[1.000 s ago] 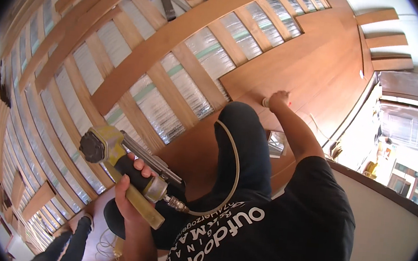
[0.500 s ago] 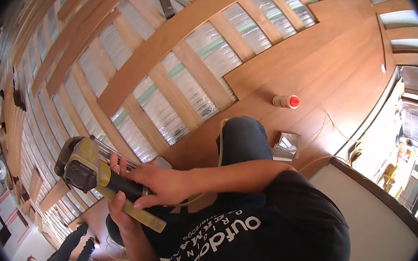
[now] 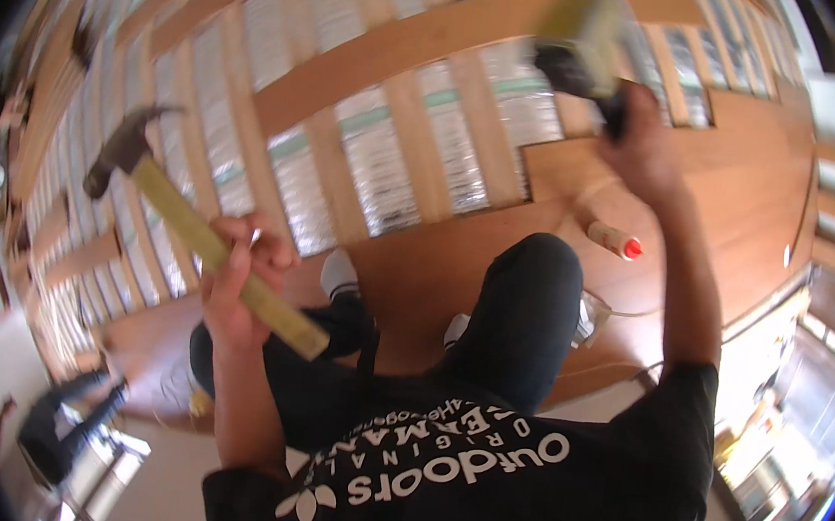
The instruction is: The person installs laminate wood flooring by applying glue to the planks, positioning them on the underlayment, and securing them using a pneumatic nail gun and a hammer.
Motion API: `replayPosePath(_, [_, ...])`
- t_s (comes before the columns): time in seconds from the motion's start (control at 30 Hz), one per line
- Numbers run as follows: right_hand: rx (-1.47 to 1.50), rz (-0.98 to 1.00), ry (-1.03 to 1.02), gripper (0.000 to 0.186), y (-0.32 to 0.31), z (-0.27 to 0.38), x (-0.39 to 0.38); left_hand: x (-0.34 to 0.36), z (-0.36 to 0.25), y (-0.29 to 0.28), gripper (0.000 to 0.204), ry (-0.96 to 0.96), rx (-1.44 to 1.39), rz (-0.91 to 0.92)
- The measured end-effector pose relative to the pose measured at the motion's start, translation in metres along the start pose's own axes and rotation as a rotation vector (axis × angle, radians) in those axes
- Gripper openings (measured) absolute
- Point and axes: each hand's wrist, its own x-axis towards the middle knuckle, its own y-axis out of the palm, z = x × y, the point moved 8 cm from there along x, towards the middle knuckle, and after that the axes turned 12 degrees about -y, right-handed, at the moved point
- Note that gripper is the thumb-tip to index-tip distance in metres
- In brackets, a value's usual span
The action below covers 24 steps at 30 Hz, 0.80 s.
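Note:
My left hand is wrapped round the pale yellow handle of a hammer, held with its dark head toward the upper left; a small shiny item among the fingers is too small to make out. My right hand, blurred, grips the black handle of a yellow nail gun high over the floor. Below it a white bottle with a red cap lies on laid wooden boards. A shiny item is beside my right knee.
Wooden battens with foil-like insulation between them span ahead, with loose boards across them. Thin hose runs over the boards at right. Another person in dark clothing is at lower left. A bright opening is at right.
My right hand has carried the nail gun up and to the right. My left hand has let go of it and shows the hammer. The view has shifted.

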Motion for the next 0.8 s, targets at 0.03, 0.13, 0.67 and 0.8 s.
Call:
replayPosePath(0.03, [-0.058,0.092,0.061,0.034,-0.01,-0.017,-0.001,-0.001,-0.006,-0.006,0.023,0.016,-0.024,-0.029])
replayPosePath(0.13, [-0.111,0.319,0.24,0.042,-0.011,-0.049,-0.016,-0.005,-0.026,-0.026,0.021,0.056,-0.052,-0.146])
replayPosePath(0.67, [-0.533,1.133,-0.283,0.066,0.236,-0.318,-0.008,-0.02,-0.092,-0.075,0.019,0.305,0.115,-0.937])
replayPosePath(0.8, [-0.376,0.964,-0.438,0.072,0.266,-0.331,-0.044,-0.035,-0.091,-0.077,0.02,0.346,0.151,-1.176])
